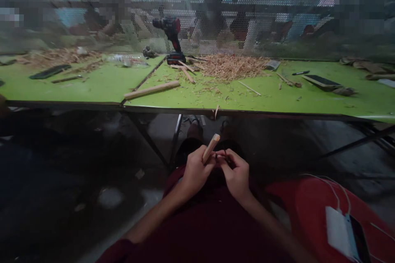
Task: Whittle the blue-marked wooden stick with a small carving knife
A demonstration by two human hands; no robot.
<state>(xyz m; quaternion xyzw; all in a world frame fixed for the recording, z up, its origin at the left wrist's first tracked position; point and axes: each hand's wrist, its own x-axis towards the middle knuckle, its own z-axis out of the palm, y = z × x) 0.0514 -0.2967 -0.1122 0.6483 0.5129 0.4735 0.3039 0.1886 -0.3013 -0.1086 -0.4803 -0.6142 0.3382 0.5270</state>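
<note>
Left hand (195, 169) grips wooden stick (211, 148) — right hand (235, 172) touching it.

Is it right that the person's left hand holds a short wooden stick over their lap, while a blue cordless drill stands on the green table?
Not quite: the head view shows the cordless drill is red and black, not blue. The rest holds: the left hand grips the wooden stick, and the drill stands on the green table.

- table top (92, 84): bright green, dark edge
- shavings pile (234, 66) on it: pale tan
- drill (173, 39) left of pile: black w/ red
- stick (211, 148): light wood
- shirt (203, 230): maroon
</note>
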